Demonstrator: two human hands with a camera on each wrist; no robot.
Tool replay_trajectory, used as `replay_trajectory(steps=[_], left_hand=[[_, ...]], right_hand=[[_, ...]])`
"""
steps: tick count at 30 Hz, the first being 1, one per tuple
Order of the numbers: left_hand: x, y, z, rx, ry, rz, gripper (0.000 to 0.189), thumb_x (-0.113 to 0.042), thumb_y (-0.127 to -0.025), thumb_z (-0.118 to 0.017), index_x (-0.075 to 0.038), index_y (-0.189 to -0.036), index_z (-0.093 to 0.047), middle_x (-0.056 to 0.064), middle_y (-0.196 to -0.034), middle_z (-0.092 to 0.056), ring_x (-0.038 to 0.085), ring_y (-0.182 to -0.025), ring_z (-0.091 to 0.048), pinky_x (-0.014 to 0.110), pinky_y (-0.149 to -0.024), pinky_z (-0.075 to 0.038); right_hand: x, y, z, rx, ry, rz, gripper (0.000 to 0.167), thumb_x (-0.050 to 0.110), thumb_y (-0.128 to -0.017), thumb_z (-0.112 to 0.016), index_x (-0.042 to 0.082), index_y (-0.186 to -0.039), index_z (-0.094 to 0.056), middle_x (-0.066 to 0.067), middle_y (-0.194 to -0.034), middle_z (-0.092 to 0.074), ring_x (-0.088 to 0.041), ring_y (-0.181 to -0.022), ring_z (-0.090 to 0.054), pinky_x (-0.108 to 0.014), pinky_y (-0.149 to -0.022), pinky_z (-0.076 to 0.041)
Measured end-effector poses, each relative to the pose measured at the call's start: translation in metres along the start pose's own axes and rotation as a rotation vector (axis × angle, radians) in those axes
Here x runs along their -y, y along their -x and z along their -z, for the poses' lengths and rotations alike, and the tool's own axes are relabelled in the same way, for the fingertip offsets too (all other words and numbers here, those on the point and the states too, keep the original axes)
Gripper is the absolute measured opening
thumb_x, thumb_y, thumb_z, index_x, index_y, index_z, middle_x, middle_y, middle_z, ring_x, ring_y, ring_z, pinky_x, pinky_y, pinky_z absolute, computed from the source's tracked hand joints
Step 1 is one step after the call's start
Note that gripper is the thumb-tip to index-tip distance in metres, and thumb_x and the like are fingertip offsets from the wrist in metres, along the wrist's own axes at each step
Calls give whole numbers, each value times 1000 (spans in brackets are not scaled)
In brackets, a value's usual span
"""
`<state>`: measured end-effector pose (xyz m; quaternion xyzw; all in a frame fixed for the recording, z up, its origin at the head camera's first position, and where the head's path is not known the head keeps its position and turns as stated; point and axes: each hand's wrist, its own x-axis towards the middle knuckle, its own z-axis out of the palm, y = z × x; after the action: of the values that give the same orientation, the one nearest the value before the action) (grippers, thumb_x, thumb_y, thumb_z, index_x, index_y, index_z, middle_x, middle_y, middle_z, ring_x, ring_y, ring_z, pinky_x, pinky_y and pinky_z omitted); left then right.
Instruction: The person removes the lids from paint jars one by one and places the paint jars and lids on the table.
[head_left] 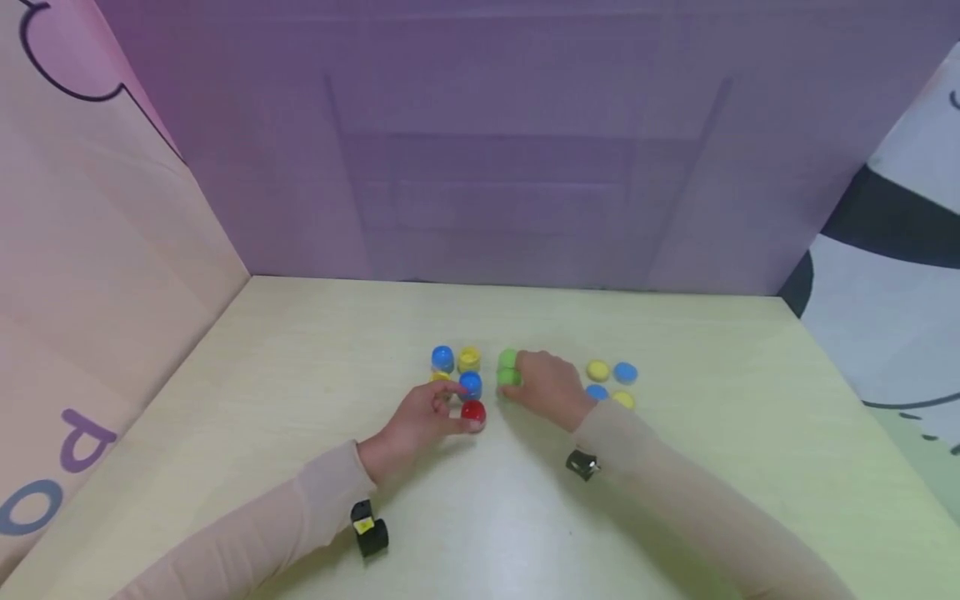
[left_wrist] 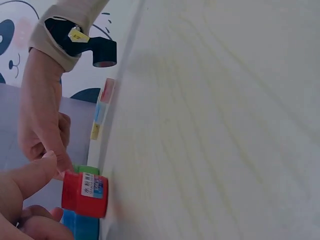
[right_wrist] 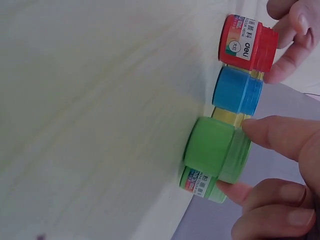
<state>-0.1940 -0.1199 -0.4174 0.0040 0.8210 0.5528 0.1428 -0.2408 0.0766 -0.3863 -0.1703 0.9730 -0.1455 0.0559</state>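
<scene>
Small paint jars stand in two close columns at the middle of the table. On the left are a red jar (right_wrist: 247,42), blue jars (right_wrist: 232,90) and yellow jars (head_left: 469,359). Two green jars (right_wrist: 210,145) stand one behind the other on the right. My left hand (head_left: 416,421) has its thumb and forefinger spread around the red jar's lid; in the left wrist view the thumb looks slightly apart from it. My right hand (head_left: 553,386) pinches the nearer green jar by its lid, thumb on one side and forefinger on the other.
To the right, beyond my right wrist, lie flat round pieces: yellow (head_left: 597,371) and blue (head_left: 626,372). A red piece (left_wrist: 107,90) also shows in the left wrist view. A purple panel (head_left: 495,167) rises behind the pale table (head_left: 337,325), with printed panels at both sides.
</scene>
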Motion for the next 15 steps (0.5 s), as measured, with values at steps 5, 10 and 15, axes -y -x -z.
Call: replay_trajectory(steps=[5,10,15], left_hand=[[-5,1,-3,5,3,-19,47,-18,-76,-79,-11,-118,-60,-1,-64,-38,14,-59,-37,24,-53,-31],[-9,5,-10,-6,-24,-57,42,-17,-79,-76,-9,-117,-60,0,-66,-43,14,-61,-41,24,-54,-35],[-13,10,-20,47,-24,-104,36,-16,-82,-74,-8,-115,-61,2,-76,-46,16,-72,-45,24,-61,-38]], right_hand=[[-5,6,0,-14,-2,13,28,34,-83,-70,10,-82,-56,0,-66,-53,-14,-57,-46,-24,-50,-38],[-9,16,5,-6,-19,28,27,32,-83,-70,8,-87,-58,-1,-68,-56,-14,-59,-48,-24,-52,-39],[-12,32,6,22,-27,37,30,32,-83,-70,7,-96,-59,0,-72,-58,-13,-58,-49,-24,-52,-41]])
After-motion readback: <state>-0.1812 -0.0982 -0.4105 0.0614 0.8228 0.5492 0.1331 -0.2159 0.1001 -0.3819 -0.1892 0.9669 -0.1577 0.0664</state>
